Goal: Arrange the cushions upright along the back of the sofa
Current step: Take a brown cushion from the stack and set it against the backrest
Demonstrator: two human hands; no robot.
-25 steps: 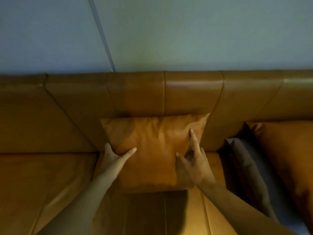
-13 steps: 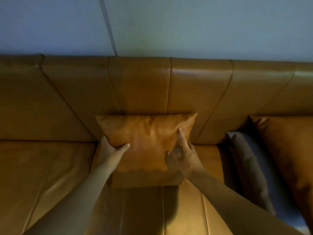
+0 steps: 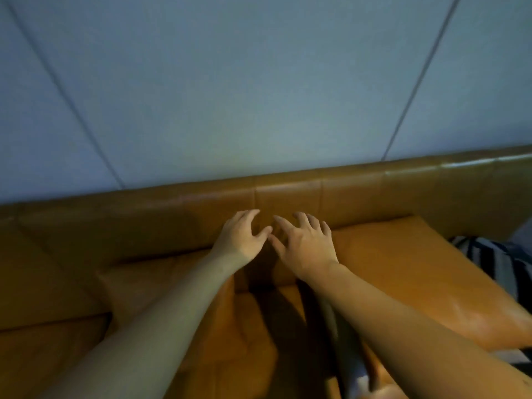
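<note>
A small tan cushion (image 3: 138, 283) leans against the tan leather sofa back (image 3: 144, 220), partly hidden under my left forearm. To its right a larger orange cushion (image 3: 417, 277) lies tilted against the back. Between the two, a dark grey cushion (image 3: 345, 355) shows edge-on below my right forearm. My left hand (image 3: 241, 237) and my right hand (image 3: 305, 243) hover side by side in front of the sofa back, fingers spread, thumbs almost touching, holding nothing. Neither hand is on a cushion.
A striped cushion (image 3: 489, 254) lies at the far right behind the orange one. The sofa seat (image 3: 43, 355) stretches to the left. A pale blue panelled wall (image 3: 259, 96) rises right behind the sofa back.
Both hands have let go of the small tan cushion and risen to the sofa back, close together. The view has swung up and to the right, bringing the orange cushion nearer.
</note>
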